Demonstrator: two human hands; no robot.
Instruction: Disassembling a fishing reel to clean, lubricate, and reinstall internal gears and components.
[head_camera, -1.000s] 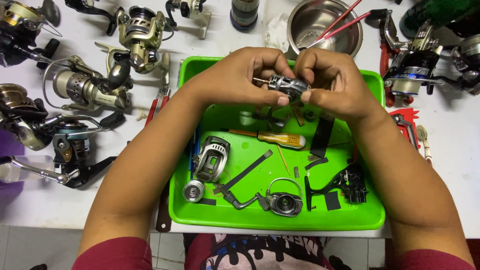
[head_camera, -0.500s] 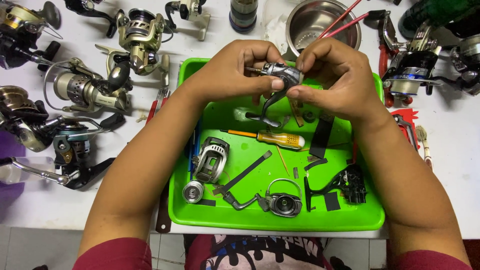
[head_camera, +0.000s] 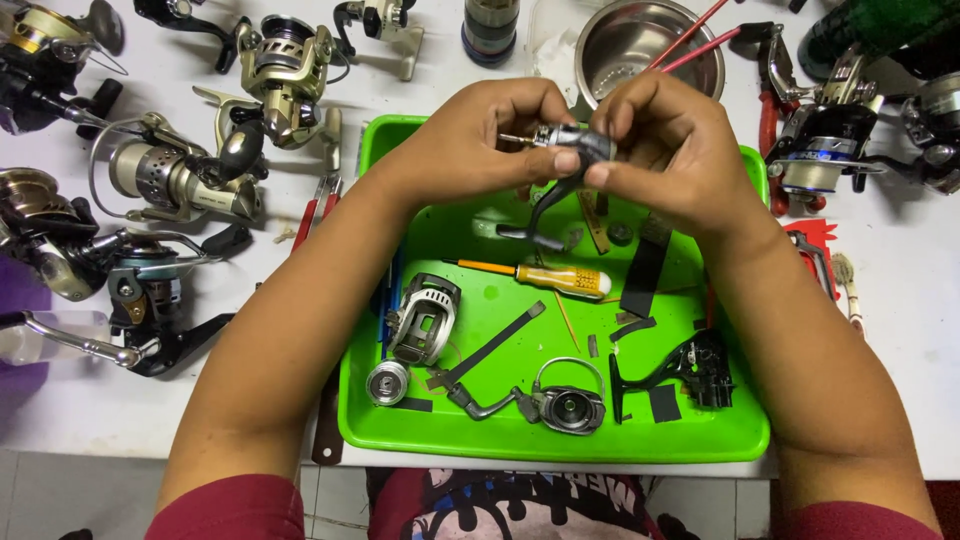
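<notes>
Gripping the small grey reel part above the far end of the green tray, you are pinching it with both your left hand and right hand closed. It is looking light, stiff and probably greasy, so you are best holding its body, not the thin curved arm.

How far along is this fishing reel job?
Well into stripping: a spool, a rotor with bail and a black frame already lie apart in the green tray. Both hands, left hand and right hand, grip a small grey part. Other whole reels wait alongside.
</notes>
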